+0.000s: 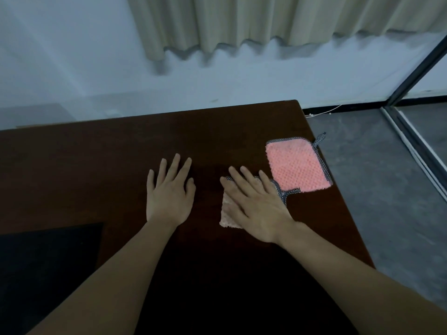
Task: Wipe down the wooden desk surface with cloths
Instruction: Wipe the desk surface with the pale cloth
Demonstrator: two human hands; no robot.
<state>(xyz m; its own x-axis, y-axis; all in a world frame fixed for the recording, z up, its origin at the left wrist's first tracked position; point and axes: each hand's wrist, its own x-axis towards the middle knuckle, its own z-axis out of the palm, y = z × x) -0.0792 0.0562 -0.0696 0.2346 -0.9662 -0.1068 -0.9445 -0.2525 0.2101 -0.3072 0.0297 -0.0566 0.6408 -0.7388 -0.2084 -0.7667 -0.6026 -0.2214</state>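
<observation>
The dark brown wooden desk (101,153) fills the lower left of the view. A pink cloth (297,165) with a checked grey border lies flat near the desk's right edge, its loop hanging over the side. A paler beige cloth (228,213) lies just left of it, mostly covered by my right hand (256,204), which presses flat on it with straight fingers. My left hand (170,189) rests flat on the bare wood to the left, fingers spread, holding nothing.
A black flat panel (48,257) sits at the desk's lower left. Behind the desk is a white wall with a beige curtain (266,20). Grey floor (375,189) and a dark-framed glass door (420,68) lie to the right; a white cable (324,112) runs along the baseboard.
</observation>
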